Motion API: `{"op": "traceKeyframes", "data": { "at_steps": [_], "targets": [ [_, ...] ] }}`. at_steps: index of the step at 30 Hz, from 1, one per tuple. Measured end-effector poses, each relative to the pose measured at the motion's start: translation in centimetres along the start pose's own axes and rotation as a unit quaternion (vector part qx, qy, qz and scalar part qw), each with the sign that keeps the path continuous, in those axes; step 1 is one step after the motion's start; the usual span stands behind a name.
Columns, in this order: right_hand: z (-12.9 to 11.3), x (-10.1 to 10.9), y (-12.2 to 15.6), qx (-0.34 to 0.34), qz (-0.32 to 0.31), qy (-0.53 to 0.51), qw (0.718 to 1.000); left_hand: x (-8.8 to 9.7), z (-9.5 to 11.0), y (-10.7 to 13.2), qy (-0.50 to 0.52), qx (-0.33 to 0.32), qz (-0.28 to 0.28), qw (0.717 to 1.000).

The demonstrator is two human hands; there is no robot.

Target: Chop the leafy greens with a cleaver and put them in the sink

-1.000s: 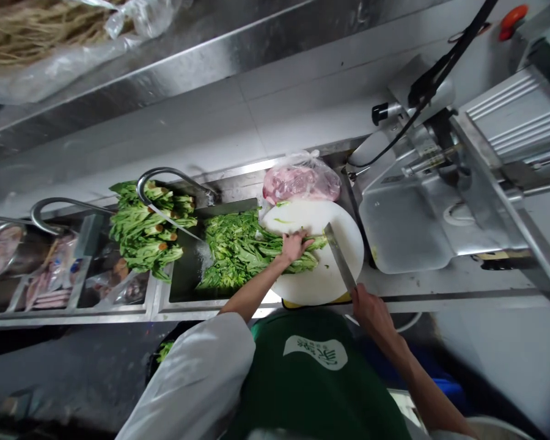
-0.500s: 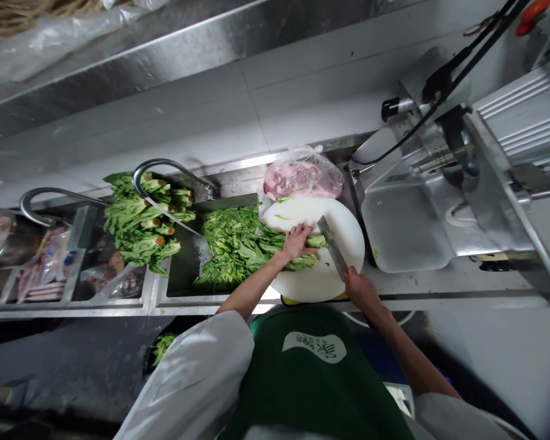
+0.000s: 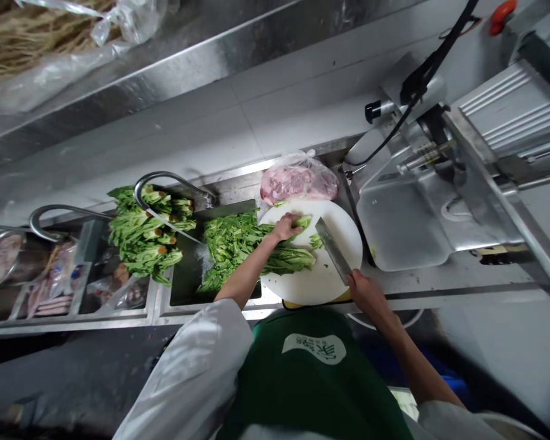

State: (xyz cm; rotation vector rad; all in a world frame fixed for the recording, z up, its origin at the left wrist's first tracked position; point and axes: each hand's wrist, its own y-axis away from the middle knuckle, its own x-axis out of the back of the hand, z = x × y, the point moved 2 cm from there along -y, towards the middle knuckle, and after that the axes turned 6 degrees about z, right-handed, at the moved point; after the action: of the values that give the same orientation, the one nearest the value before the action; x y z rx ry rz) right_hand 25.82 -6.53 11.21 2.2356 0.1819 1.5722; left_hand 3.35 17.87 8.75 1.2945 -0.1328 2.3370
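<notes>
A round white cutting board point(image 3: 334, 278) lies on the steel counter in front of me. A bunch of leafy greens point(image 3: 286, 260) lies across its left half and runs over into the sink. My left hand point(image 3: 286, 227) grips the far stalks of the greens point(image 3: 302, 221) near the board's back edge. My right hand point(image 3: 366, 292) is closed round the handle of a cleaver point(image 3: 332, 249), whose blade rests on the board just right of the cut ends.
A sink point(image 3: 187, 269) with a curved tap point(image 3: 165, 180) holds more greens. Bundled greens point(image 3: 144, 235) lie to its left. A plastic bag of raw meat point(image 3: 297, 181) sits behind the board. A meat slicer point(image 3: 431, 183) stands at the right. Trays of packaged food point(image 3: 50, 284) sit far left.
My left hand has moved from the middle of the greens toward the board's back edge and grips stalks there. The cleaver, which had come up against the stalk ends, now lies slightly right of them.
</notes>
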Motion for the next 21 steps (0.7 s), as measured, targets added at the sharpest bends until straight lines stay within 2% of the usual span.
{"op": "traceKeyframes", "data": {
  "at_steps": [2,3,5,7,9,11,15,18,21],
  "targets": [
    [0.9,0.1,1.1,-0.011,0.032,-0.003,0.999,0.0,1.2,1.4,-0.038,0.003,0.058,0.998],
    [1.5,0.2,1.7,-0.020,0.050,-0.003,0.999,-0.2,1.8,2.5,-0.039,-0.007,0.059,0.997],
    [2.6,0.3,2.7,-0.039,0.078,-0.003,0.996,-0.7,2.5,5.3,-0.047,-0.051,0.013,0.997],
    [3.4,0.2,3.6,-0.049,0.087,-0.007,0.995,-1.4,2.5,8.5,-0.097,-0.091,-0.055,0.990],
    [3.9,0.0,4.2,-0.054,0.084,-0.012,0.995,-1.8,1.8,11.3,-0.172,-0.096,-0.100,0.975],
    [3.8,-0.2,4.7,-0.056,0.081,-0.014,0.995,-2.0,0.9,13.0,-0.225,-0.077,-0.124,0.963],
    [2.4,-0.6,5.3,-0.034,0.069,-0.006,0.997,-1.9,0.7,13.2,-0.213,-0.027,-0.124,0.969],
    [0.9,-0.7,5.7,-0.013,0.042,0.013,0.999,-2.2,1.6,12.5,-0.166,0.005,-0.128,0.978],
    [-0.4,-0.9,6.2,0.013,0.006,0.022,1.000,-3.1,2.4,12.5,-0.153,0.009,-0.146,0.977]
  ]
}}
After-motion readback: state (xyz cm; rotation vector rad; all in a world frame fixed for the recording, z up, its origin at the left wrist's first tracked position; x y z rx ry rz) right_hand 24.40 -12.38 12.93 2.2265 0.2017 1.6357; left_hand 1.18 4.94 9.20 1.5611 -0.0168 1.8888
